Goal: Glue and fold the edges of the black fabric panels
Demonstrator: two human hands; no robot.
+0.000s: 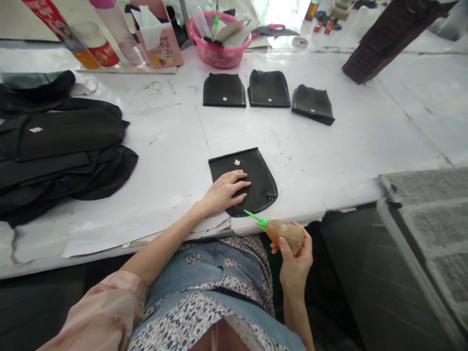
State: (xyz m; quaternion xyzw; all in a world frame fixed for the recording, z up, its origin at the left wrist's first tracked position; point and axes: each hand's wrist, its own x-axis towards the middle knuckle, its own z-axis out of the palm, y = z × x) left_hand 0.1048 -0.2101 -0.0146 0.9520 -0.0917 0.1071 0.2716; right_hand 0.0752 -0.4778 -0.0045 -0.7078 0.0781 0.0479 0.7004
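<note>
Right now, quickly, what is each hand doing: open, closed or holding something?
Left hand: open, fingers spread, resting on the black piece; not gripping it.
Right hand: closed around the green-nozzled bottle.

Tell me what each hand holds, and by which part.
Right hand: green-tipped bottle, by its rounded body. Left hand: nothing held; it rests on a black piece.
</note>
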